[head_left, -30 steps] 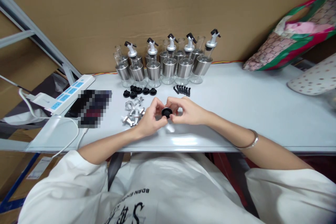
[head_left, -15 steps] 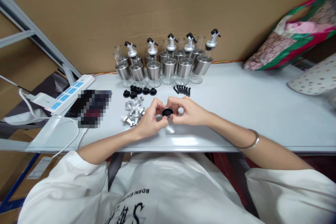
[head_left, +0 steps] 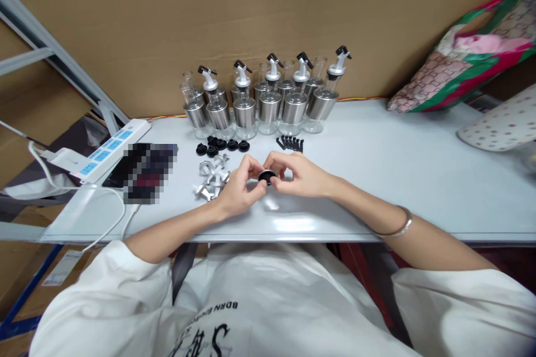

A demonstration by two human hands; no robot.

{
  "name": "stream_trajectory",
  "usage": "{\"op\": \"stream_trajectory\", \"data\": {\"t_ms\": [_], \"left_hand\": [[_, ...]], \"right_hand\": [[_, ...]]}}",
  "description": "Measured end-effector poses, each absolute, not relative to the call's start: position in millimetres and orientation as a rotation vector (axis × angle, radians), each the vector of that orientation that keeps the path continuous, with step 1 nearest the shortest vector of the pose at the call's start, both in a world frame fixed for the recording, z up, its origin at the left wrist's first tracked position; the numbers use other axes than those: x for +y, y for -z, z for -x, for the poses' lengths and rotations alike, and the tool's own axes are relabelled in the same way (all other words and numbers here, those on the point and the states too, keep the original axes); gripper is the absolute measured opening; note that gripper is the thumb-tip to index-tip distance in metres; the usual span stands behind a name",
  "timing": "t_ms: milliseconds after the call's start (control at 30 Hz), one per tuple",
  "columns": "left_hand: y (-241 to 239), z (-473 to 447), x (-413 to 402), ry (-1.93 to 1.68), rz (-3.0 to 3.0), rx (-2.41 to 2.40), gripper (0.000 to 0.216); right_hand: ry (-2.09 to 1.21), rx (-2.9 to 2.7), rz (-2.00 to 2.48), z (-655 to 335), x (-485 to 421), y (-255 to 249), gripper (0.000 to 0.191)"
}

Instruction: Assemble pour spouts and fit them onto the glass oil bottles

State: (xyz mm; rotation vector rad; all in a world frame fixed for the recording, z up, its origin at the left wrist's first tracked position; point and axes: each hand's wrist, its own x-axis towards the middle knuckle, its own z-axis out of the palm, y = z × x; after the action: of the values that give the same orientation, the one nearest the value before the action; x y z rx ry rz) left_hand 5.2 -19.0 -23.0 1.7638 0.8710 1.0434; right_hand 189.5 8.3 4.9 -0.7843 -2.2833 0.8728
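Note:
Between the fingertips of both my hands is a bottle pourer [head_left: 267, 175], its round black stopper side facing me with a silvery rim at the edge. My left hand [head_left: 239, 189] pinches it from the left, and my right hand [head_left: 300, 176] grips it from the right, thumbs at the near side. The fingers cover part of it. Just left of my left hand lies a pile of silver pourer spouts [head_left: 216, 183]. Several black stoppers [head_left: 220, 144] sit behind that pile. Beyond my right hand, small black levers [head_left: 295, 144] are lined up in a row.
Glass bottles with steel sleeves [head_left: 269, 106] stand in rows at the back; several carry pourers with black levers. At left are a power strip [head_left: 111, 150], white cables and a phone [head_left: 119, 170]. A patterned bag [head_left: 444, 81] and a dotted white object [head_left: 498, 122] are at right.
My thumbs have moved inward and up onto the black stopper side of the pourer. Its small tip at the near side no longer shows. Both hands keep their grip.

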Motion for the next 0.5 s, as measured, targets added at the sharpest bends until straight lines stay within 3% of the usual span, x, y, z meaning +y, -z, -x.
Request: {"op": "stream_trajectory", "data": {"t_ms": [500], "left_hand": [[29.6,-5.7,-18.4,-1.11,-1.882,0.891,0.023]], "right_hand": [[-0.883,-2.313,0.729,-192.7,8.0,-6.9,0.011]]}}
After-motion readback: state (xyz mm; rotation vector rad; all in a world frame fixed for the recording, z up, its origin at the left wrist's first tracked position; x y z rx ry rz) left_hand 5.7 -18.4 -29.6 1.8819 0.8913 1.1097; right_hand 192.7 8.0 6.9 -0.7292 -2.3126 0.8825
